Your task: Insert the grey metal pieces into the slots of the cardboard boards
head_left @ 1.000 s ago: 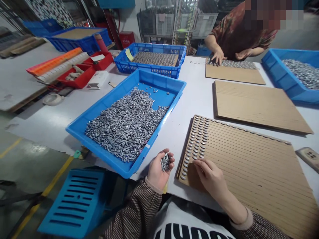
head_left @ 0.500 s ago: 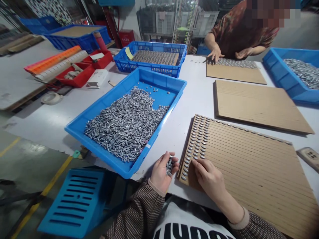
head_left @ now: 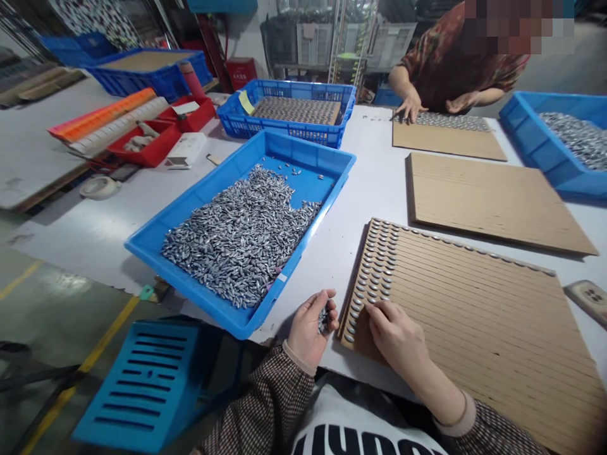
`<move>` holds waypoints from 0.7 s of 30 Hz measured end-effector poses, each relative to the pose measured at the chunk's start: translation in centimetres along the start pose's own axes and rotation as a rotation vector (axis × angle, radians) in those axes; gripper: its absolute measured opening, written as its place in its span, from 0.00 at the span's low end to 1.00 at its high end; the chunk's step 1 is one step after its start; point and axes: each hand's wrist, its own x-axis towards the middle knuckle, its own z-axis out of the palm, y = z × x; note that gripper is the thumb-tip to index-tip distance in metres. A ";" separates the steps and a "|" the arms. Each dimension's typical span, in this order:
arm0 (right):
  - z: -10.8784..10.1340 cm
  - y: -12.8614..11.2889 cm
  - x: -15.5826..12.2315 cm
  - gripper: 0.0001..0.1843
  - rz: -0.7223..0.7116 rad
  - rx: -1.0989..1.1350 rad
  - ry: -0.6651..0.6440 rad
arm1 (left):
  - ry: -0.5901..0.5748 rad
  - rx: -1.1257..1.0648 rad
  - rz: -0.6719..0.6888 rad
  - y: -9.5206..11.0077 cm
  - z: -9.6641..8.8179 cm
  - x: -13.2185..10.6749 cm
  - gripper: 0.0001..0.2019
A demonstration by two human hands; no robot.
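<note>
Head view. Small silver pieces (head_left: 324, 320) are held in the left hand (head_left: 306, 332), whose fingers are curled into a loose cup around them. The right hand (head_left: 397, 332) is placed over the grooved board (head_left: 484, 322), thumb and fingers drawn close together at the surface, just beside the set rows (head_left: 379, 256); whether a piece is gripped there cannot be told. The main supply pile (head_left: 237, 240) is contained in the blue tray (head_left: 310, 180), left of the board on the table (head_left: 365, 170).

Progress: closely spaced pieces are set in columns along the board's left end, and a line of them is laid along its far edge. At the near left, only the outermost columns are seen filled; part is hidden by the right hand. Most grooves to the right are bare. Judged an early stage, with most of the board left to be filled.
</note>
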 end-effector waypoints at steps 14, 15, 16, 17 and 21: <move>-2.6 -1.3 1.8 0.11 0.099 0.596 0.005 | -0.104 0.092 -0.037 -0.1 -0.1 -0.4 0.16; -2.8 -1.6 2.2 0.11 0.109 0.668 -0.022 | -0.117 0.101 -0.034 -0.1 0.0 -0.4 0.17; -3.0 -2.0 2.5 0.11 0.121 0.728 -0.044 | -0.122 0.113 -0.029 -0.2 0.0 -0.5 0.17; -3.1 -2.3 2.8 0.12 0.136 0.777 -0.068 | -0.123 0.131 -0.024 -0.3 0.1 -0.6 0.18; -3.3 -3.4 4.0 0.12 0.203 0.900 -0.183 | -0.084 0.245 0.041 -0.5 0.6 -1.0 0.18</move>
